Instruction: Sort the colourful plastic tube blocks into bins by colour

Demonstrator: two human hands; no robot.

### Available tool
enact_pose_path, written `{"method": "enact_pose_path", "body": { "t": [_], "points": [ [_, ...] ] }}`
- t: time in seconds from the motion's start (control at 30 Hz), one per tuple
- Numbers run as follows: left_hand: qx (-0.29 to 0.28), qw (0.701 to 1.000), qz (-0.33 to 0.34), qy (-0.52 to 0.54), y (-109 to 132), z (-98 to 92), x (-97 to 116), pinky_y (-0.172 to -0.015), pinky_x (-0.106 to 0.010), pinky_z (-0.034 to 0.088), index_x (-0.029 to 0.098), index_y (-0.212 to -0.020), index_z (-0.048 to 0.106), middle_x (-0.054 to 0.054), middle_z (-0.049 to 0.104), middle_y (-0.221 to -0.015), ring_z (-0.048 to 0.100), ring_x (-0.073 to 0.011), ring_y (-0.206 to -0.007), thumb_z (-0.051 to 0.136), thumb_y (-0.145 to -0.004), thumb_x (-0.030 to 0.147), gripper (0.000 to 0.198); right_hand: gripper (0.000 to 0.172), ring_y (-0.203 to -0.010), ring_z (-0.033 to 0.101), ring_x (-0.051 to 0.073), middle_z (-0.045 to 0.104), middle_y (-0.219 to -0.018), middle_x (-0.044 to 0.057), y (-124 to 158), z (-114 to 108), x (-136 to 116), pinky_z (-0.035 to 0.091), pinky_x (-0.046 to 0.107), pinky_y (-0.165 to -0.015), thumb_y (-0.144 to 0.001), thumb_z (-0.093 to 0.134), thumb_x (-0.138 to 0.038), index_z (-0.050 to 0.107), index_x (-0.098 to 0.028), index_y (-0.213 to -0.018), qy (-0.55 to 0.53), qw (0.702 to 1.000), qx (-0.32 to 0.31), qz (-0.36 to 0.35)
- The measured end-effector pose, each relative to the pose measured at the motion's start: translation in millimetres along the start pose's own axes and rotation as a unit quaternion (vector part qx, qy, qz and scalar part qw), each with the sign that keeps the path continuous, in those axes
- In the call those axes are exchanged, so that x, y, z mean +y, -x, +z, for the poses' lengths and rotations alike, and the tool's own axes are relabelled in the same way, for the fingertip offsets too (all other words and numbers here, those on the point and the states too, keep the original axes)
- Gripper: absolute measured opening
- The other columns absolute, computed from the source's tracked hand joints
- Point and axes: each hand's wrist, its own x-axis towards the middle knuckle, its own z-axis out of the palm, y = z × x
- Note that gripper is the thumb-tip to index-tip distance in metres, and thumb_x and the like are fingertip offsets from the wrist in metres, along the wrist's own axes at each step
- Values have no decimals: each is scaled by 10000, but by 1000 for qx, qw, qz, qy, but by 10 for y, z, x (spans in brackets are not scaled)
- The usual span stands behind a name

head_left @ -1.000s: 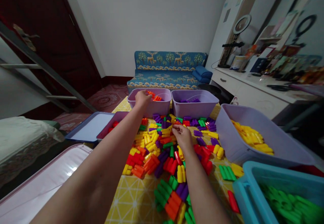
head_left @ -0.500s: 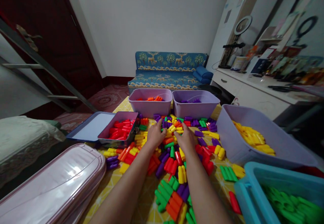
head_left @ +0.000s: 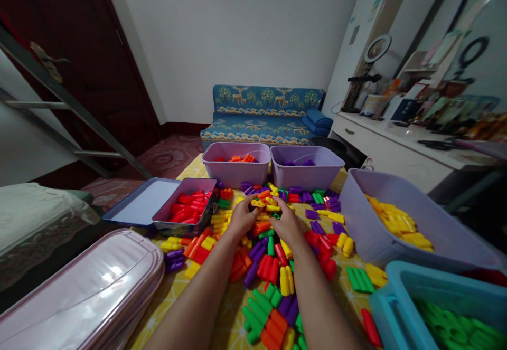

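Note:
My left hand [head_left: 243, 217] and my right hand [head_left: 285, 223] are close together over a heap of coloured plastic pieces. Both have their fingers curled around a small cluster of yellow and orange pieces [head_left: 264, 200] between them. Green, purple, red and yellow pieces lie around my wrists and forearms. Nearer to me, between my forearms, sits a flat group of joined green pieces [head_left: 256, 308] with orange ones beside it.
Two lilac bins [head_left: 237, 174] [head_left: 308, 177] stand behind the heap. A red-filled tin [head_left: 158, 214] and stacked lids [head_left: 91, 286] are left; a lilac bin of yellow pieces [head_left: 364, 234] and a blue bin of green pieces [head_left: 396, 297] are right.
My fingers have curled inward and now hold a cluster of yellow and orange pieces, where before they were spread over the heap. The view has shifted slightly.

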Motion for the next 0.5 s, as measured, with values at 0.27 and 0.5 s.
{"method": "enact_pose_path", "body": {
  "t": [0.27,0.5],
  "points": [
    [12,1000,2,18,6,-33,42,-683,-265,517,127,-1001,692,-78,726,-925,664,-195,-797,654,-707,269,329,541,-1078,595,209,638,-1192,48,-56,99,74,459,377,-952,-685,565,-196,560,-244,-1224,-139,990,19,-31],
    [54,998,33,20,64,-36,150,-825,-306,520,156,-1054,656,-89,702,-1036,656,-204,-950,638,-697,156,357,498,-1136,557,216,616,-1222,74,-43,51,-1,413,395,-1011,-683,547,-175,590,-207,-1178,-126,987,72,-73]
  ]
}}
